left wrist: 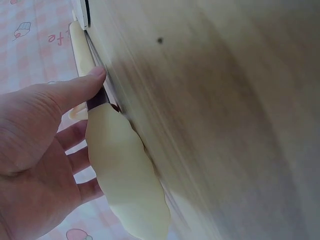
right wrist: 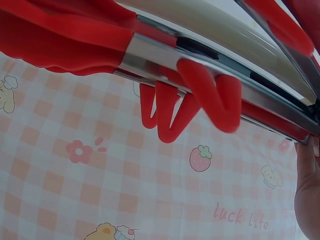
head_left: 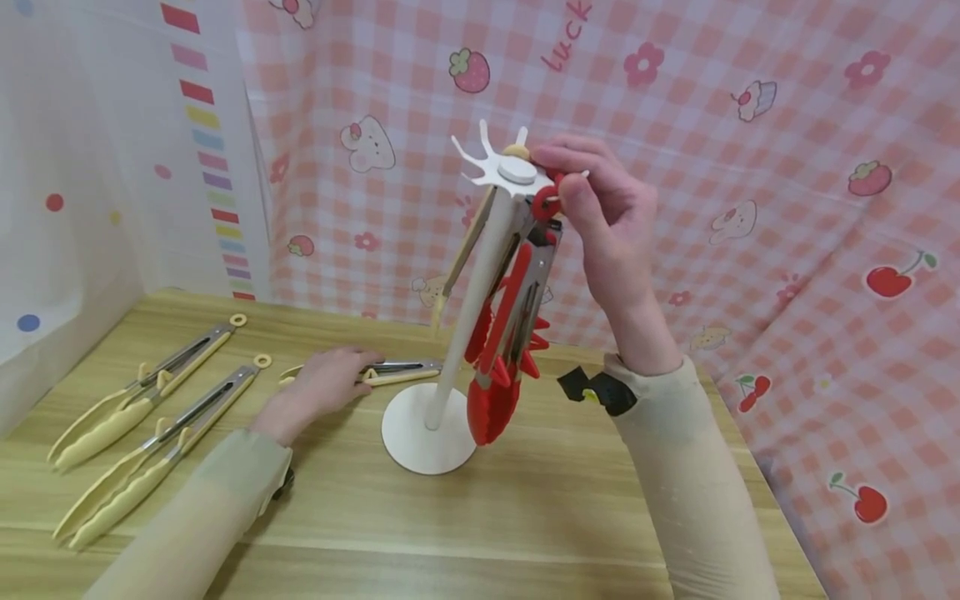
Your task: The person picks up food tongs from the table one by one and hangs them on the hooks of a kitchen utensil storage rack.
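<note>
A white stand with a round base, a post and a hooked top holds hanging tongs. Up at its hooks, my right hand pinches the red ring of red-tipped tongs. In the right wrist view the red tongs hang alongside the post, their metal arms and red prongs close to the camera. Low on the table, left of the base, my left hand grips pale yellow tongs. The left wrist view shows its thumb across these yellow tongs, with fingers behind.
Two more pale yellow tongs, one farther back and one nearer, lie on the wooden table at the left. Behind the stand hangs another yellow utensil, partly hidden by the post. A checked curtain closes off the back and right.
</note>
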`<state>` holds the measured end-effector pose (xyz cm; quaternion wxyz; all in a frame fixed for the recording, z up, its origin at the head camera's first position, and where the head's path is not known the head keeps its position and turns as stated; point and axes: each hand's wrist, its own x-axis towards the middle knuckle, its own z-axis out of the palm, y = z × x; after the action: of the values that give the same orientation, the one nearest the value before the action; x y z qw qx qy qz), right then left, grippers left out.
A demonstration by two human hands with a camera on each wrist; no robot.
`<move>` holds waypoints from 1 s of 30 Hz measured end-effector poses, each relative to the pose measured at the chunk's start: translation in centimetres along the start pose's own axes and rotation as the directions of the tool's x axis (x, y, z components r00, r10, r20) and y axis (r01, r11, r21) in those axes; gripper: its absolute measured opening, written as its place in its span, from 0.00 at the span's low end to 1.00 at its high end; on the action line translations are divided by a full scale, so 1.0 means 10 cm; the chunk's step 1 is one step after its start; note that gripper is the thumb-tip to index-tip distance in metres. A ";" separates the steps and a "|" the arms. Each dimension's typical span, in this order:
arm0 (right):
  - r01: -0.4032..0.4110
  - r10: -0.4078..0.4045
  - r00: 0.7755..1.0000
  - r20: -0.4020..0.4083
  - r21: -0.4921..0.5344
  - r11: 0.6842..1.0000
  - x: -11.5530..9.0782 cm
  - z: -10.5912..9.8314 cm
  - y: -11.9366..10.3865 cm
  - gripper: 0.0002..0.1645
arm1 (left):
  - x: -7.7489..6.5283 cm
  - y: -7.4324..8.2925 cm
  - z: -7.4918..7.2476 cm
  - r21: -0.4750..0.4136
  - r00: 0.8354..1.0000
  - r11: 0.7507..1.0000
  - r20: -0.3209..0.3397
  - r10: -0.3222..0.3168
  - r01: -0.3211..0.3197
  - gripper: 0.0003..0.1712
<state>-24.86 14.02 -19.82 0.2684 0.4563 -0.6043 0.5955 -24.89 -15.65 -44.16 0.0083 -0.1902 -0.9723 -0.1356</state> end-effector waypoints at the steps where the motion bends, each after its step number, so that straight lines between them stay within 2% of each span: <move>1: 0.001 -0.001 1.000 0.001 0.000 1.000 0.00 0.00 0.00 0.43 | 0.00 0.00 0.00 -0.002 1.000 1.000 -0.001 0.001 -0.001 0.28; 12: 0.013 -0.013 1.000 0.003 -0.003 1.000 0.02 0.00 0.00 0.44 | -0.03 0.00 -0.02 -0.030 1.000 1.000 -0.029 -0.005 0.004 0.28; 19: 0.000 0.000 1.000 0.002 -0.004 1.000 0.01 0.01 0.01 0.44 | -0.06 -0.04 -0.01 -0.069 0.996 0.997 -0.072 -0.048 0.043 0.29; 25: -0.006 0.006 1.000 0.002 -0.024 1.000 0.00 0.01 0.00 0.44 | -0.11 0.00 -0.09 -0.155 0.985 0.984 -0.132 -0.110 0.090 0.28; 30: 0.007 -0.007 1.000 -0.001 -0.009 1.000 0.00 0.01 0.00 0.44 | -0.16 0.00 -0.15 -0.197 0.971 0.976 -0.195 -0.136 0.097 0.30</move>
<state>-24.86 13.95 -19.81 0.2727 0.4570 -0.6052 0.5920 -23.48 -16.65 -42.83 0.0839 -0.1171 -0.9587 -0.2452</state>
